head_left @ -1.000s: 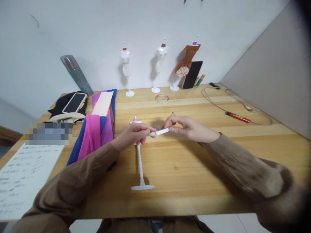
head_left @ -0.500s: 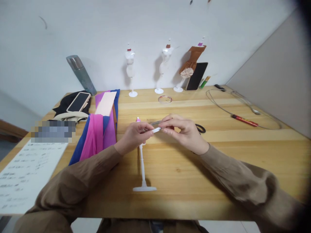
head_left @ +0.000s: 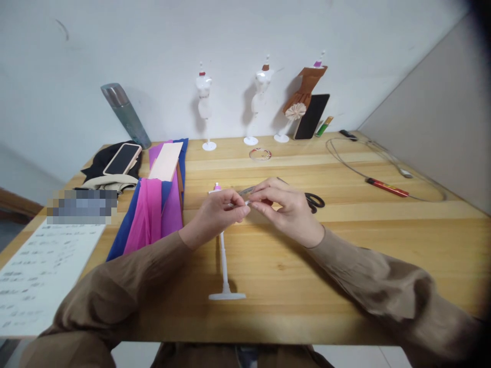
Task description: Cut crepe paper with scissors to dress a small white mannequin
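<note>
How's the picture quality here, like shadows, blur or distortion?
Head view: soft shadows on the wall left of the three standing dress forms; head view: writing on the paper too blurred to read; head view: bottle leaning outward, probably lens distortion; head view: white piece between left hand and right hand barely visible.

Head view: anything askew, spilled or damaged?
One white mannequin lies on its side on the table, partly hidden by the left hand; odd because three other mannequins stand upright along the wall. No spill or obvious damage shows.
</note>
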Action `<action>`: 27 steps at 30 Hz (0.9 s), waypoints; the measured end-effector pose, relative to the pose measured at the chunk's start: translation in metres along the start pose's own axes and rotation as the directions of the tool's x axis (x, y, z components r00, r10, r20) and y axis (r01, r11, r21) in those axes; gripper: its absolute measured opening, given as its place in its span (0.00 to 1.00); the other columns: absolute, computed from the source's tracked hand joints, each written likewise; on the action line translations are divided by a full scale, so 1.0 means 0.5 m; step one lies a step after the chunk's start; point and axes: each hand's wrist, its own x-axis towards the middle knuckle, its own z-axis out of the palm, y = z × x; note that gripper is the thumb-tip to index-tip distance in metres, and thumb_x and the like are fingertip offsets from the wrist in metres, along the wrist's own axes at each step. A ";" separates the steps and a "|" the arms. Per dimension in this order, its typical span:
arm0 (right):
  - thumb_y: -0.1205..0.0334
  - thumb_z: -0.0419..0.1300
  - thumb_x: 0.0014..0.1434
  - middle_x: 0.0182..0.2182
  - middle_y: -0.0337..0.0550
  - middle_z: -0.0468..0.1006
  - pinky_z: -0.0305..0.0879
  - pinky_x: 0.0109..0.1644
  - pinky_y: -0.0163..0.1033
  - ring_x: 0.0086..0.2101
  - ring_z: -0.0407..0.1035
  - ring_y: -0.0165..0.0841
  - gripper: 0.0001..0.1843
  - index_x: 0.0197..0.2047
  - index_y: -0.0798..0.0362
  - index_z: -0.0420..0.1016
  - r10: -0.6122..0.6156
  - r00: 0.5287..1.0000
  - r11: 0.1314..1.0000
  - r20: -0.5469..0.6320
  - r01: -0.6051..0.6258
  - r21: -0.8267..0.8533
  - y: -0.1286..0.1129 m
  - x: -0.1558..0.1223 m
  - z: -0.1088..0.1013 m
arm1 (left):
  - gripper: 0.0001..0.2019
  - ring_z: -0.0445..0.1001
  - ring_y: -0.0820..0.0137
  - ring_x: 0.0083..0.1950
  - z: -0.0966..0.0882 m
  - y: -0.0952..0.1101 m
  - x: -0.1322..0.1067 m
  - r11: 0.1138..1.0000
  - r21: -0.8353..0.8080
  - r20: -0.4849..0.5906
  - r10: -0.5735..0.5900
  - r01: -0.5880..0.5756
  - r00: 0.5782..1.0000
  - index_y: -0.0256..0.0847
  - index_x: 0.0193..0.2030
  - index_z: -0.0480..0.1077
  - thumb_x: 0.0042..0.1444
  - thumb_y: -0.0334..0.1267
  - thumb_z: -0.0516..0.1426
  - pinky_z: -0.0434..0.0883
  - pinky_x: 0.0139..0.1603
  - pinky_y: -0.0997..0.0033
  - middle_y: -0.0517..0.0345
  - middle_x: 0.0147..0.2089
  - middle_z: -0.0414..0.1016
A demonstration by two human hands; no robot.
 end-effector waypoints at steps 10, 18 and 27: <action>0.72 0.59 0.63 0.34 0.45 0.79 0.72 0.35 0.38 0.35 0.74 0.32 0.07 0.38 0.52 0.77 -0.090 0.995 0.994 -0.038 0.087 -0.066 -0.008 0.000 0.011 | 0.09 0.61 0.77 0.24 0.007 0.008 0.003 0.964 0.241 -0.096 0.138 -0.112 0.986 0.38 0.24 0.69 0.52 0.38 0.58 0.58 0.26 0.74 0.64 0.21 0.65; 0.62 0.67 0.55 0.30 0.41 0.78 0.65 0.30 0.38 0.28 0.69 0.30 0.05 0.29 0.51 0.78 0.437 0.895 0.847 -0.089 -0.377 0.375 0.007 0.003 0.003 | 0.08 0.61 0.77 0.23 -0.009 0.000 0.014 0.988 0.138 -0.117 0.080 -0.064 0.990 0.38 0.23 0.68 0.49 0.38 0.59 0.58 0.25 0.75 0.64 0.21 0.65; 0.57 0.72 0.44 0.22 0.35 0.72 0.60 0.23 0.32 0.21 0.64 0.25 0.13 0.28 0.52 0.74 0.783 0.614 0.495 -0.099 -0.520 0.696 0.083 -0.002 -0.006 | 0.08 0.72 0.75 0.31 -0.023 -0.004 0.019 0.972 -0.211 -0.133 -0.129 0.099 0.983 0.36 0.25 0.69 0.46 0.36 0.63 0.71 0.37 0.74 0.56 0.28 0.74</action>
